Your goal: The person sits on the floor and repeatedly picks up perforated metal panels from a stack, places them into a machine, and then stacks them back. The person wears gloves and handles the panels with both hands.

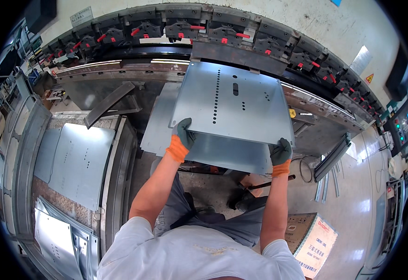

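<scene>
A flat sheet metal panel (194, 98) with a row of round holes, a slot and smaller holes lies level in front of me. Its far edge reaches in under the upper tooling of the press brake (241, 56). My left hand (184, 132), in a dark green glove with an orange cuff, is closed on the panel's near left corner. At the near right corner, my right hand (281, 151) grips the same panel, gloved alike. Below it, more plain metal sheets (232, 154) show, partly covered by the panel.
Left of me, a metal-sided rack (127, 172) stands beside a stack of punched panels (80, 158); more panels (57, 242) lean nearer. A cardboard-and-wood box (313, 242) sits on the floor at right. Long metal strips (332, 158) and a control panel (402, 126) are farther right.
</scene>
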Demonstrator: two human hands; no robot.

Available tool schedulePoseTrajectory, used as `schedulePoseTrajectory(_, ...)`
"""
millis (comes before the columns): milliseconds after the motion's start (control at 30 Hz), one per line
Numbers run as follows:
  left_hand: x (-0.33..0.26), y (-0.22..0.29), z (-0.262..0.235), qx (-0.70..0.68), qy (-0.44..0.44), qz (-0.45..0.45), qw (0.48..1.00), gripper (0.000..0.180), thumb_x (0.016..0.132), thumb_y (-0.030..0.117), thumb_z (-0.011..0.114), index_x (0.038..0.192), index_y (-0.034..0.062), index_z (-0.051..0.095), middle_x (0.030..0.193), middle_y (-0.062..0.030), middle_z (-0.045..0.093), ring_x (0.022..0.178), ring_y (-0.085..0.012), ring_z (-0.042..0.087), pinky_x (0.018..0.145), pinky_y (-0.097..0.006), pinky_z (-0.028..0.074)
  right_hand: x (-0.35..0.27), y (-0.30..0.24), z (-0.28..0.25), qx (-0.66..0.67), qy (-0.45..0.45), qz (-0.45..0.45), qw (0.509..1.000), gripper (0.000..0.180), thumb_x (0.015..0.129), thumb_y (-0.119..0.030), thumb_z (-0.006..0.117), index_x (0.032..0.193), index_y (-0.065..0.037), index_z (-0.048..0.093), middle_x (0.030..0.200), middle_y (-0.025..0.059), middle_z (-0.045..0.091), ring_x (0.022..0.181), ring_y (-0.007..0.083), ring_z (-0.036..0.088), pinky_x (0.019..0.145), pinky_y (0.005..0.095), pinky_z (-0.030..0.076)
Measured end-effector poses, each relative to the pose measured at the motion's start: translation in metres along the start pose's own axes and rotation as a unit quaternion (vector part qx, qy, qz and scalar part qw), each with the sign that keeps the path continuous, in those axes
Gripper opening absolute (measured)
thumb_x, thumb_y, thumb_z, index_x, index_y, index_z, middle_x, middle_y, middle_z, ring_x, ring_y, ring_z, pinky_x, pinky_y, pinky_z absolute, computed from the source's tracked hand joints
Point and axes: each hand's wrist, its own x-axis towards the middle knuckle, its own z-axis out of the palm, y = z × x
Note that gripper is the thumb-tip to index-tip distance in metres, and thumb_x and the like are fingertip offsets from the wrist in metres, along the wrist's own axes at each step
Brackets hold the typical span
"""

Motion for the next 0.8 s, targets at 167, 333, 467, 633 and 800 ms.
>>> schedulePoseTrajectory(167, -0.010, 0.002, 0.017, -0.003, 0.019, -0.015, 1.000, 0.032, 0.099, 0.014, 0.050, 0.125, -0.0050, 0.053, 0.118, -0.0168, 0.067, 0.106, -0.0281, 0.068, 0.092, -0.041, 0.059, -0.001, 0.000, -0.005, 0.015, -0.001, -0.009, 1.000, 0.015, 0.090, -0.005, 0.061, 0.104, -0.006, 0.066, 0.111, 0.0098, 0.071, 0.107, 0.0326, 0.069, 0.091, 0.0577, 0.060)
schedulePoseTrajectory(333, -0.002, 0.001, 0.003, 0.003, 0.042, 0.004, 0.999, 0.028, 0.099, 0.013, 0.052, 0.120, -0.0052, 0.056, 0.112, -0.0159, 0.068, 0.100, -0.0289, 0.070, 0.088, -0.040, 0.060, -0.003, 0.002, 0.007, -0.009, 0.025, -0.008, 1.000, 0.018, 0.090, -0.006, 0.062, 0.107, -0.007, 0.065, 0.111, 0.0099, 0.071, 0.107, 0.0316, 0.069, 0.091, 0.0565, 0.060)
schedulePoseTrajectory(467, 0.006, -0.005, -0.001, 0.009, 0.052, 0.015, 0.998, 0.026, 0.099, 0.013, 0.051, 0.117, -0.0048, 0.057, 0.108, -0.0150, 0.068, 0.098, -0.0281, 0.070, 0.087, -0.041, 0.061, -0.002, 0.002, 0.003, -0.016, 0.025, -0.029, 0.999, 0.020, 0.089, -0.008, 0.063, 0.109, -0.008, 0.065, 0.112, 0.0096, 0.071, 0.104, 0.0301, 0.070, 0.088, 0.0534, 0.062)
schedulePoseTrajectory(633, 0.001, -0.006, 0.012, 0.033, 0.003, 0.041, 0.999, 0.029, 0.100, 0.018, 0.052, 0.119, -0.0026, 0.057, 0.112, -0.0165, 0.068, 0.101, -0.0277, 0.071, 0.081, -0.040, 0.064, 0.002, -0.011, 0.007, -0.035, -0.020, -0.030, 0.999, 0.022, 0.094, -0.017, 0.062, 0.115, -0.008, 0.064, 0.114, 0.0111, 0.071, 0.104, 0.0288, 0.070, 0.084, 0.0479, 0.063)
schedulePoseTrajectory(800, -0.007, 0.001, 0.044, 0.082, 0.003, 0.063, 0.995, 0.039, 0.101, 0.032, 0.053, 0.128, 0.0042, 0.057, 0.120, -0.0128, 0.067, 0.106, -0.0270, 0.069, 0.088, -0.041, 0.062, -0.030, -0.010, 0.078, -0.052, -0.038, -0.024, 0.998, 0.052, 0.099, -0.049, 0.058, 0.130, -0.007, 0.059, 0.121, 0.0188, 0.068, 0.111, 0.0308, 0.068, 0.090, 0.0480, 0.060)
